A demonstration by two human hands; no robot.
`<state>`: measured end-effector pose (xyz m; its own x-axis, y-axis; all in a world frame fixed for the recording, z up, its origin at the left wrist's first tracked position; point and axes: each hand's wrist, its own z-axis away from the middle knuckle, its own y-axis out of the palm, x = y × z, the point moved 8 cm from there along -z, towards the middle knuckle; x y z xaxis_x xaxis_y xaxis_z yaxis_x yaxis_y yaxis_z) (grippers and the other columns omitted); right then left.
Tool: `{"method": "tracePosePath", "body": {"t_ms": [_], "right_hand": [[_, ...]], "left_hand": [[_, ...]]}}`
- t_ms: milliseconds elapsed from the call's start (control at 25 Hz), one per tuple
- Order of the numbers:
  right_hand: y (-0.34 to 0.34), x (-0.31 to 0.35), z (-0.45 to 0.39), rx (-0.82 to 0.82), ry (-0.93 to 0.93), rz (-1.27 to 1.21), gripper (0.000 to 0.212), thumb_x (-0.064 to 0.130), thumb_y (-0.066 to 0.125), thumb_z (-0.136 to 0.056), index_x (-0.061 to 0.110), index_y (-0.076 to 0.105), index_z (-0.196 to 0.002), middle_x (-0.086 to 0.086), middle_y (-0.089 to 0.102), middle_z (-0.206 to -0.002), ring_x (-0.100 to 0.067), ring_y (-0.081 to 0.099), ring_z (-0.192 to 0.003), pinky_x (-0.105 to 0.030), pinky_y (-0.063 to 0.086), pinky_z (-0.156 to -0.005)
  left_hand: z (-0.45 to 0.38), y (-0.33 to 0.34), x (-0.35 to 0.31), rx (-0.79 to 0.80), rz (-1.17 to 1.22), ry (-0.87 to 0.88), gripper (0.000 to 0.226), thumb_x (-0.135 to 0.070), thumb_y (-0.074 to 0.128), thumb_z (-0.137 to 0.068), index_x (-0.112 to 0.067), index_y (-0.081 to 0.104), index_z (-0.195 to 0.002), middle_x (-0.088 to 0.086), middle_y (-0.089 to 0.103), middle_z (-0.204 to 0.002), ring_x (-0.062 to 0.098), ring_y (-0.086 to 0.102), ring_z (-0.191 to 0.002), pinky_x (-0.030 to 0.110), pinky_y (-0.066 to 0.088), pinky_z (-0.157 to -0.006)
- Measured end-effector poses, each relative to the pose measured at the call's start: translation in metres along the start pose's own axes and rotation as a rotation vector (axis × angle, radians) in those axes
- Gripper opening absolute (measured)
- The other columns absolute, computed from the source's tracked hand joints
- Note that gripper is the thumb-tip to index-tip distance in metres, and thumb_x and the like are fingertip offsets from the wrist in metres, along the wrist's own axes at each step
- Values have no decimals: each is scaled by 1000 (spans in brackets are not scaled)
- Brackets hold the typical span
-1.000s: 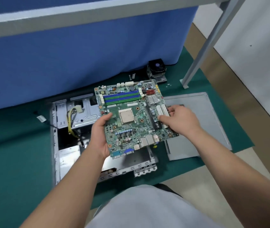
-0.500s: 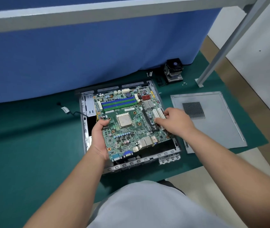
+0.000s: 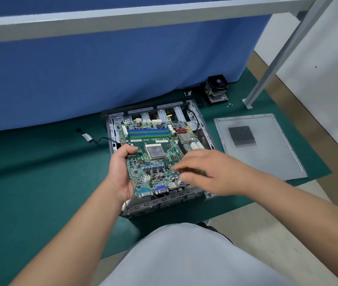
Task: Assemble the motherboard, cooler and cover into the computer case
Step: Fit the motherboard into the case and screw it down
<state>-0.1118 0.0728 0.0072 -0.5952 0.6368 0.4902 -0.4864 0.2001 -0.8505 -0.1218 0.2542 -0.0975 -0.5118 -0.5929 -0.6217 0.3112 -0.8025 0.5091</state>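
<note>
The green motherboard (image 3: 153, 149) lies over the open grey computer case (image 3: 164, 201) on the green mat. My left hand (image 3: 120, 172) grips the board's left edge, thumb on top. Blurred with motion, my right hand (image 3: 211, 172) hovers over the board's near right corner with its fingers spread and holds nothing. The grey cover panel (image 3: 267, 153) with a mesh patch lies flat to the right of the case. At the back, near the blue cloth, stands the black cooler (image 3: 216, 88).
A blue cloth (image 3: 102, 69) hangs right behind the case. A grey table leg (image 3: 267, 79) slants down at the right, its foot near some small screws (image 3: 230, 105). A loose black cable with a white tag (image 3: 87, 137) trails left of the case.
The board has come down from over the mat into the case. My right hand has let go of the board's right edge and moved toward its near corner.
</note>
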Motion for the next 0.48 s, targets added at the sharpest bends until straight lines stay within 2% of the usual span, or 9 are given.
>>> {"method": "tracePosePath", "body": {"t_ms": [80,160,240,360,480], "right_hand": [[-1,11,5,19,-29,27,45,51,57,-99,32,60,-140,12,58,-128,-4,52,-118,-29,45,-104],[-8,17,7,-11,-62,33,42,42,64,-98,29,62,-137,12,57,-121,0,49,-106,-19,41,-97],[-14,17,9,-26,-58,15,40,42,66,-97,29,64,-134,14,58,-118,3,48,-100,-8,36,-89],[-14,4,9,12,15,-14,41,45,65,-97,36,62,-137,16,59,-125,-4,56,-102,-7,37,-84],[-4,-12,6,106,64,4,46,39,68,-96,36,58,-141,14,57,-128,-7,55,-107,-4,36,-80]], "left_hand": [[7,3,6,31,48,-66,37,-36,53,-86,-16,82,-76,15,75,-89,35,74,-72,48,60,-63],[15,10,14,83,90,-143,44,-38,50,-88,-10,83,-86,20,76,-100,38,75,-81,50,61,-68],[22,15,22,117,135,-197,48,-38,48,-89,-4,82,-95,24,74,-111,39,75,-87,47,62,-69],[21,14,31,83,164,-246,52,-39,48,-93,1,81,-97,25,73,-109,37,75,-82,41,63,-62],[13,17,39,44,197,-273,53,-43,48,-97,0,68,-122,26,70,-119,38,74,-88,44,64,-71]]}}
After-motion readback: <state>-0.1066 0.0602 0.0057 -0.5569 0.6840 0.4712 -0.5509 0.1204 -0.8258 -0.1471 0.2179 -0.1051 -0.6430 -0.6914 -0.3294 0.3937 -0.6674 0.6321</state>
